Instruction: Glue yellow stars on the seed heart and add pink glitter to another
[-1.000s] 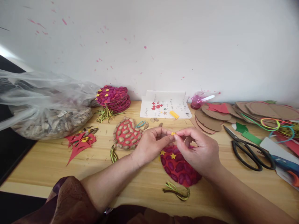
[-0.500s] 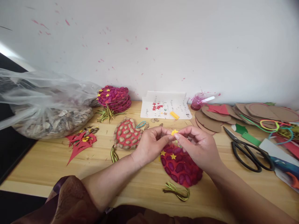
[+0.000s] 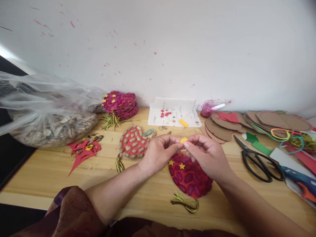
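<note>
At the centre of the frame, just right of the middle, I have a small yellow star [image 3: 184, 140] between two bare hands. The fingers of the left hand [image 3: 161, 149] are pinched on its left side, and those of the right hand [image 3: 209, 154] are closed on its right side, thumb and forefinger together; its lower edge is partly hidden from me by the fingertips. Below it, lower right of centre, I see a rounded red piece covered with purple oval lumps [image 3: 189, 178], lying on the pale wooden surface [image 3: 148, 204] and partly covered by the right hand. Two flat yellow stars [image 3: 182, 166] sit at its upper left, and a green and dark brown string tassel [image 3: 185, 204] lies near its lower edge.

Left of centre I have a curved red piece studded with tan peanuts [image 3: 133, 144], a thin blue loop [image 3: 148, 132] at its upper right. Upper centre, a white sheet of paper with writing [image 3: 192, 112] carries small red stars [image 3: 168, 114] and a yellow strip [image 3: 183, 123]. Toward the right edge lie black-handled scissors [image 3: 252, 152], below brown cardboard discs [image 3: 222, 128]. At far left I see a clear plastic bag of peanut shells [image 3: 54, 128], with torn red scraps [image 3: 81, 153] to its lower right
</note>
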`<move>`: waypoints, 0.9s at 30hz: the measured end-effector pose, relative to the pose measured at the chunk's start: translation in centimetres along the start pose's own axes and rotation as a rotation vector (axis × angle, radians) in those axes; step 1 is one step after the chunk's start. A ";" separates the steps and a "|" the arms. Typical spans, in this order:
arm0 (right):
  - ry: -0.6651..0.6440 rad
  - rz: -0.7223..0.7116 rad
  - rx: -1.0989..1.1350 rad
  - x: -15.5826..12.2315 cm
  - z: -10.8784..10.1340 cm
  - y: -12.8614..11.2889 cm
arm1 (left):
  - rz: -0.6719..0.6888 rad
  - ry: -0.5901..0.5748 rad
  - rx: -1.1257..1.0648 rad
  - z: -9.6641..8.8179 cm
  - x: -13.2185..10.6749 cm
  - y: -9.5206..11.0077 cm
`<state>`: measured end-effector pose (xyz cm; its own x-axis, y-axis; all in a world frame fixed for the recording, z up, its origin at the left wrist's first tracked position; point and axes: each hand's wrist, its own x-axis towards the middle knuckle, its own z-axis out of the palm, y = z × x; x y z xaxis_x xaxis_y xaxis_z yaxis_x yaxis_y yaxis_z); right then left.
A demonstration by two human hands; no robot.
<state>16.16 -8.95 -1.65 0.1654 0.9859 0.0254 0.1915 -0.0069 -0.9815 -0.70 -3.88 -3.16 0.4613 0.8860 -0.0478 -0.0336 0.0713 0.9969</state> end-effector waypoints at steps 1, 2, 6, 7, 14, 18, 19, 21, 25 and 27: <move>0.001 0.004 -0.009 0.0 0.0 0.0 | 0.005 -0.001 -0.001 0.0 0.0 -0.1; 0.003 0.006 -0.018 0.0 0.1 0.1 | 0.009 -0.003 -0.003 0.0 0.1 -0.2; -0.025 0.051 -0.021 0.1 0.2 0.6 | 0.006 -0.028 -0.006 -0.1 0.3 -0.5; -0.040 0.077 -0.013 0.2 0.1 0.7 | 0.002 -0.038 -0.011 -0.1 0.4 -0.5; -0.045 0.192 -0.220 4.4 -2.7 0.6 | 0.157 -0.008 0.217 0.2 -0.1 -0.9; -0.007 0.215 -0.372 8.8 -4.4 -0.6 | 0.523 -0.133 0.574 0.2 -0.9 -1.2; -0.009 0.220 -0.413 9.8 -4.6 -0.9 | 0.609 -0.168 0.671 0.2 -1.1 -1.2; -0.020 0.243 -0.503 11.8 -4.6 -1.3 | 0.724 -0.224 0.833 0.1 -1.2 -1.1; -0.068 0.346 -0.684 14.7 -3.8 -1.3 | 0.791 -0.280 0.973 -0.2 -1.1 -0.8; -0.107 0.405 -0.750 15.7 -3.3 -1.1 | 0.800 -0.284 0.985 -0.2 -1.0 -0.8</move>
<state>21.74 5.97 0.48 0.2741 0.8938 -0.3550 0.7327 -0.4332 -0.5249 -1.34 -4.76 -3.87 0.7906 0.3903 0.4718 0.2207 -0.9004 0.3751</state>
